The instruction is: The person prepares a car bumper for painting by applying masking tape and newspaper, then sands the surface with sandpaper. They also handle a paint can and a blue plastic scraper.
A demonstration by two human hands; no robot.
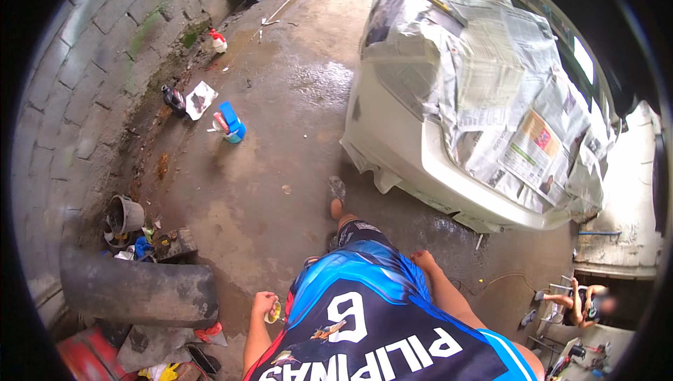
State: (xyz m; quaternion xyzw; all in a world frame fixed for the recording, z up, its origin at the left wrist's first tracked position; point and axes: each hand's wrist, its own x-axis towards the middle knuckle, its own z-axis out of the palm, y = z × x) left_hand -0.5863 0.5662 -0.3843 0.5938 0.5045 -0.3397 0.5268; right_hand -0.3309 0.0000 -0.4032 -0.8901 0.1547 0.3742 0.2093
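At my left side, my left hand [263, 303] is closed on a small yellowish ring that looks like a roll of tape [274, 312]. On the other side of my body my right hand [423, 260] hangs low next to my shorts. Its fingers point down and are too small to make out. Ahead and to the right stands a white car bumper [392, 139] on a car, both hands well apart from it. Sheets of newspaper [484, 65] cover the car's rear above the bumper. A flat tool with a handle [443, 8] lies on the paper.
A blue container [231, 126], a dark bottle [173, 101] and a red-and-white spray bottle [218, 41] stand along the block wall [91, 93]. A bucket [126, 214] and a large dark curved panel [144, 290] lie left. Another person [583, 304] sits far right. The floor is wet.
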